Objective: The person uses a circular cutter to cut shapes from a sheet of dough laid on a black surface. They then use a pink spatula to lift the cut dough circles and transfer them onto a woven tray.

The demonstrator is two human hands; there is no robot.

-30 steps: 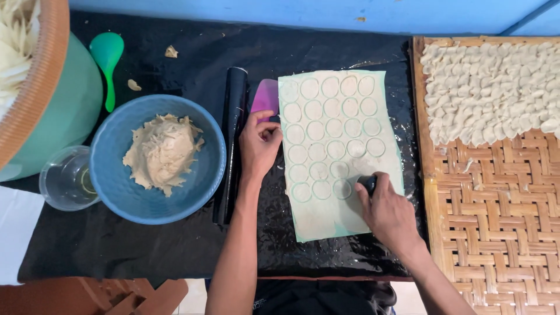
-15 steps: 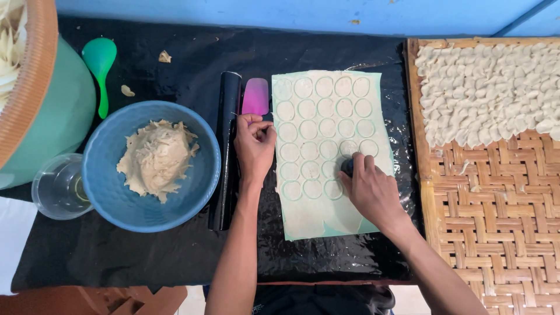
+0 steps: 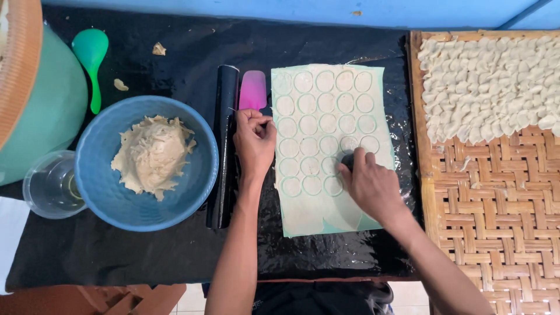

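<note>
- Your right hand (image 3: 373, 186) is closed around a small dark round cutter (image 3: 348, 159), pressing it into the dough sheet (image 3: 326, 146) at the right end of the fourth row of circles.
- Your left hand (image 3: 254, 143) lies loosely curled at the sheet's left edge, fingertips touching it; it pinches nothing that can be made out.
- The dough sheet lies flat on the black counter (image 3: 175, 251), its upper part already marked with rows of rings; an uncut strip remains along the lower edge.
- Judgement: press the cutter straight down, set each ring just beside the last without overlap, and hold the left hand firm on the edge so the sheet does not creep.
- A black rolling pin (image 3: 224, 146) lies just left of the left hand, and a pink scraper (image 3: 253, 89) lies beside the sheet's top-left corner. Both are near enough to be knocked by the left wrist.
- Further left stands a blue bowl (image 3: 201, 175) with a lump of dough (image 3: 150, 154), beside it a clear cup (image 3: 49, 186) and a green spoon (image 3: 90, 55).
- On the right, a woven tray (image 3: 496, 221) carries folded dough pieces (image 3: 490, 81) in its upper part; your right forearm lies close to its edge.
- Dough scraps (image 3: 157, 48) lie on the counter, well apart from the work.
</note>
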